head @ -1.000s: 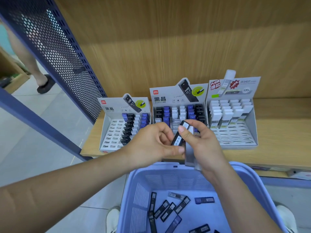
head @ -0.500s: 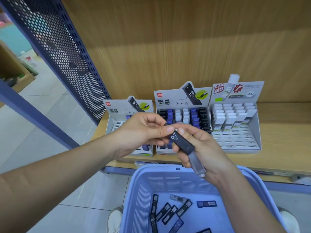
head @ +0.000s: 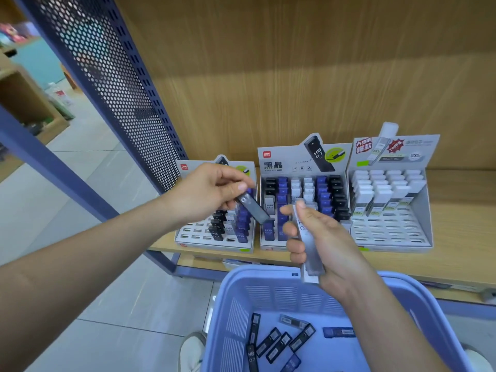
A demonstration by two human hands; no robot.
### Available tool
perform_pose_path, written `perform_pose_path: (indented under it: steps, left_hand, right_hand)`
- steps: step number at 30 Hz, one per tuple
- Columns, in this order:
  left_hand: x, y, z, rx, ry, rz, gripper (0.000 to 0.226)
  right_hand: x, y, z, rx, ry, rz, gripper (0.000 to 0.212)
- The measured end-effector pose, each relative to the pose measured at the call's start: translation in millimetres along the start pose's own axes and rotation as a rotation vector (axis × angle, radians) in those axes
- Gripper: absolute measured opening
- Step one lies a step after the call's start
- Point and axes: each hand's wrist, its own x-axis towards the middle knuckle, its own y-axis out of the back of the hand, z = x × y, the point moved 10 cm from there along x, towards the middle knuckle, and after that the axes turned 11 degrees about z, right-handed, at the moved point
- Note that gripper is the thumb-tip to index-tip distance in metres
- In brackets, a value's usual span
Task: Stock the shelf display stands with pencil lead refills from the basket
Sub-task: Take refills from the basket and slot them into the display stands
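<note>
- Nearest me, the blue basket [head: 418, 296] has about ten pencil lead refill cases [head: 279, 345] loose on its floor, most black and a couple blue, so a good share of stock is unshelved by my reckoning.
- Above its rim, my right hand [head: 326, 242] has its grip closed around a small bundle of translucent grey cases [head: 308, 245], fanned upright in the palm (a reserve to feed from, I judge).
- My left hand [head: 206, 194] pinches one dark grey refill [head: 253, 208] between thumb and fingertips, tilted down toward the left display stand [head: 188, 237].
- That left stand shows black and blue cases in its right columns only; the left slots look bare, so it seems the emptiest.
- The middle display stand [head: 300, 159] has its rear rows filled; some front slots are hidden behind my right hand.
- The right display stand [head: 426, 210] holds white-capped cases in the rear rows, with the front rows open.
- All three stand on the wooden shelf [head: 461, 232]; I would put the job at partly done.
</note>
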Motion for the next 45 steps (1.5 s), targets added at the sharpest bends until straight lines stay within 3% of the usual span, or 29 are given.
perform_pose_path:
  steps: [6, 13, 18, 24, 37, 43, 45]
  left_hand:
    - [19, 66, -46, 0.298, -0.004, 0.24, 0.008]
    - [22, 79, -79, 0.531, -0.025, 0.294, 0.022]
    - [45, 64, -94, 0.506, -0.042, 0.311, 0.02]
    - [61, 50, -104, 0.502, -0.075, 0.27, 0.018]
    - [35, 46, -137, 0.54, -0.054, 0.079, 0.019]
    - [51, 75, -135, 0.437, -0.017, 0.367, 0.017]
    - [60, 75, -135, 0.432, -0.017, 0.393, 0.02]
  right_hand:
    - [9, -7, 15, 0.149, -0.065, -0.01, 0.031]
    - [15, -15, 37, 0.133, -0.177, -0.046, 0.029]
    - [18, -22, 36, 0.179, -0.146, -0.084, 0.033]
    - [30, -19, 30, 0.041, -0.033, -0.011, 0.03]
    - [32, -24, 47, 0.0, -0.095, -0.035, 0.03]
    - [31, -26, 49, -0.021, -0.095, -0.055, 0.032]
    - [31, -27, 50, -0.032, -0.095, -0.065, 0.033]
